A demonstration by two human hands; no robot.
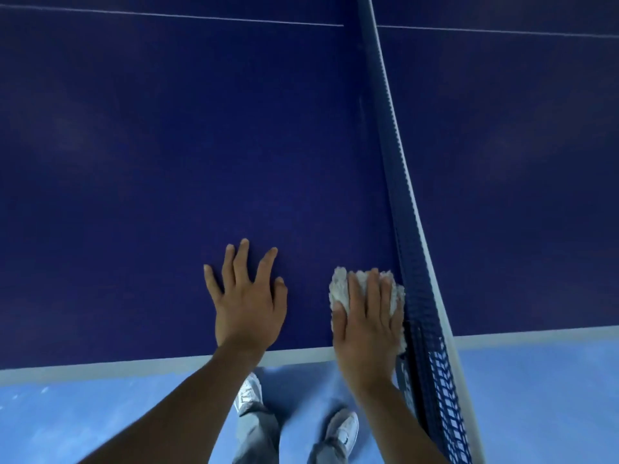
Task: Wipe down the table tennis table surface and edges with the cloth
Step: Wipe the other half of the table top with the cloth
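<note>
Now, the right hand (365, 316) lies flat on the white cloth (340, 284), fingers straight and close together, pressing it onto the blue table (167, 145), tight against the foot of the net (412, 262) and just inside the pale side edge (134, 363). The left hand (249, 303) rests beside it on the bare surface, fingers spread wide and holding nothing; a brace, by the look of it. The cloth is bunched and fluffy, poking out past the fingertips and along the net side.

For a good pass from here, I'd say even palm pressure and long overlapping strokes away from the net. Care is needed not to snag the mesh, which hangs out past the table's side. The edge band by the wrist wants its own run, cloth wrapped over the lip. Wiped from unwiped I cannot tell on this dark top.

Containers? None in view, no bucket, no spray bottle. Below are only the floor (83, 413) and two pale shoes (343, 428).
</note>
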